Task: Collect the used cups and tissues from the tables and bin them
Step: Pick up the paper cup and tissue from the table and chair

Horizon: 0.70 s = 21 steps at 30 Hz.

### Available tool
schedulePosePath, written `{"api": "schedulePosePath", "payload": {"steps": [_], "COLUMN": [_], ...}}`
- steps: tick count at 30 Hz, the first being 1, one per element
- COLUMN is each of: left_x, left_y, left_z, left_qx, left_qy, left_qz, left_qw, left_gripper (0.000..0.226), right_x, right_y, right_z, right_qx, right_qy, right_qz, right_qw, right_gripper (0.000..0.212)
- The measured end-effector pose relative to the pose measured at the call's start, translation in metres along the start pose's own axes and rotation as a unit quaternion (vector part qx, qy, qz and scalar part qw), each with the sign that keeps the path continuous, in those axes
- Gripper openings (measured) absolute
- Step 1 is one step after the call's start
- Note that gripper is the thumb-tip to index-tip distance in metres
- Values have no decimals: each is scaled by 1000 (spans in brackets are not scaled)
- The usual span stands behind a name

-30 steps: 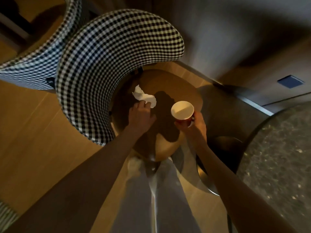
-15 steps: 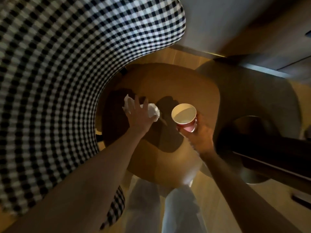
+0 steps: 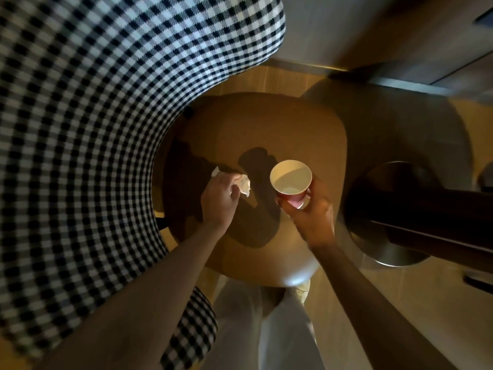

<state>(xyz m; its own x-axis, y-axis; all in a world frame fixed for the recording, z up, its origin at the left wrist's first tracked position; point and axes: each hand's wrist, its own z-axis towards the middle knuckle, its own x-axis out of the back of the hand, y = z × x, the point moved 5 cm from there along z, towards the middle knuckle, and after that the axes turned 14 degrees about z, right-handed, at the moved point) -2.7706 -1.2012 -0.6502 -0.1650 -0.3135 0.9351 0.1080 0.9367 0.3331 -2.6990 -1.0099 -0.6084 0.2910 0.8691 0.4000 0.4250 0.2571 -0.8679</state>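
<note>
The left hand [image 3: 220, 200] has now closed round the tissue [image 3: 244, 185]. Half a second ago its fingers lay spread flat over the paper; a second ago they only reached its near edge. Now the fingers are curled and the tissue is bunched in them, with white corners showing on the left and on the right of the knuckles. Whether the paper has already left the table [image 3: 301, 129] I cannot tell; the hand is very low over the top.

The right hand [image 3: 312, 212] holds the cup [image 3: 290, 180] from its near side, as in both earlier pictures. The cup is upright, red outside and white inside, and it looks empty. It seems lifted a little above the table, near the right of the tissue, but not touching it.

The checked chair [image 3: 93, 129] fills the left of the view and stands beside the table.

In my judgement, this means both used things of this table are now in the hands. What remains is to carry them to a bin, which is not seen here.
</note>
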Motion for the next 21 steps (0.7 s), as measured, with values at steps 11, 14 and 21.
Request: {"api": "schedulePosePath", "payload": {"steps": [11,14,21], "left_x": [196,242,282], "left_y": [114,156,246], "left_z": [-36,-73,-204], "left_qx": [-135,-194,-335], "left_qy": [79,72,30], "left_qz": [-160,-187,-253], "left_qw": [975,960,907], "left_gripper": [29,29,29], "right_x": [110,152,254], "right_y": [-120,-149,-149], "right_z": [-84,-131,-279], "right_qx": [34,52,65], "right_qy": [127,178,344], "right_qz": [85,97,150], "right_qw": [988,978,925], "right_gripper": [77,76,72]}}
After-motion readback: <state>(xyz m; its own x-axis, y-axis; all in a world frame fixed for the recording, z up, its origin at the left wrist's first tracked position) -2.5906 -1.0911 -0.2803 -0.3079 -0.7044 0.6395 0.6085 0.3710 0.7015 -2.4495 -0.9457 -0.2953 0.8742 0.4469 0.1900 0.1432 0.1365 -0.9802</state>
